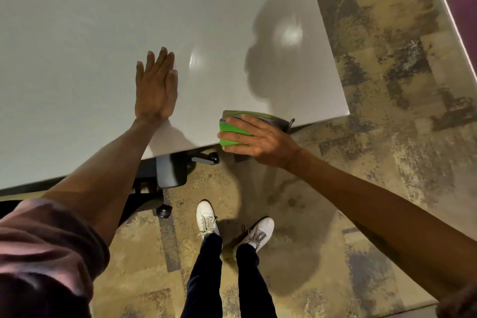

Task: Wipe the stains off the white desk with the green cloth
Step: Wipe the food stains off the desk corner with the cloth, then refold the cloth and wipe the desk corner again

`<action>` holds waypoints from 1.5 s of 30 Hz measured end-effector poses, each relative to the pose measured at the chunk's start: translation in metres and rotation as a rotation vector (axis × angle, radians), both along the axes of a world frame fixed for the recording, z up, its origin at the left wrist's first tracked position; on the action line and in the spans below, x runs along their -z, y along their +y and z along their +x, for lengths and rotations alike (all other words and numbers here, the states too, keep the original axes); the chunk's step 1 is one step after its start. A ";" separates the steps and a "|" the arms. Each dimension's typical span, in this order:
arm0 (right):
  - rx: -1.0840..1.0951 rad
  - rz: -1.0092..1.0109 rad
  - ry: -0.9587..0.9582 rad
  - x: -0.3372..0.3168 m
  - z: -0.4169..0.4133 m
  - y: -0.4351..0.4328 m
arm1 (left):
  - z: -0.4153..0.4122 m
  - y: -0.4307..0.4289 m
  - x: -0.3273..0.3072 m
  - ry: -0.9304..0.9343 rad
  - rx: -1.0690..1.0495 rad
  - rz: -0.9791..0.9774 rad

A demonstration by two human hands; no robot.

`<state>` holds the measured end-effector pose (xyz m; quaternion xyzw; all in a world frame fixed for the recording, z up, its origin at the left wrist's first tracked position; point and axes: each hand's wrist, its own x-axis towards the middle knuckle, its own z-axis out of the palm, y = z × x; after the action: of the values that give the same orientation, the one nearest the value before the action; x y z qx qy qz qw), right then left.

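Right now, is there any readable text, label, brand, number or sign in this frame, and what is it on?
None can be read.
White desk: blank, only glare and shadow.
Green cloth under the right hand: no visible tag text.
Left hand flat on the desk: nothing written nearby.
White shoes: no logo legible.

The person wears a short pink sleeve [44,235] on the left upper arm, its fabric bunched into soft folds; both forearms are bare, with no watch or jewellery visible. The left hand [156,88] and right hand [260,141] are ungloved. Dark navy trousers [227,279] cover both legs. White lace-up sneakers [206,217] carry pale grey laces.
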<state>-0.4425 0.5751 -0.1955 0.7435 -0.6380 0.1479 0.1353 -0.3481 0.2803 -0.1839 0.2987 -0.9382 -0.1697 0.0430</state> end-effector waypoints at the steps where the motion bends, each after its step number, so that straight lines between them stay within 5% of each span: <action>1: -0.004 0.014 -0.002 0.001 -0.007 0.007 | 0.000 0.000 0.000 0.001 -0.002 0.005; 28: 0.234 0.312 0.022 -0.023 -0.123 0.161 | 0.002 -0.003 0.007 0.015 0.011 -0.059; 31: 0.310 0.342 -0.152 -0.027 -0.128 0.176 | 0.002 -0.003 0.006 0.020 0.017 -0.067; 36: 0.618 0.356 -0.140 -0.037 -0.119 0.204 | 0.001 -0.004 0.003 0.017 0.064 -0.115; 40: 0.851 -0.030 -0.460 -0.056 -0.108 0.185 | -0.001 -0.002 -0.002 0.027 0.070 -0.123; 45: 0.944 -0.339 -1.375 -0.104 -0.092 0.126 | 0.000 0.001 -0.005 0.047 0.068 -0.112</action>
<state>-0.5343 0.7008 -0.0910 0.1139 -0.7907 0.5884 -0.1253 -0.3477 0.2813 -0.1789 0.2598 -0.9545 -0.1253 0.0759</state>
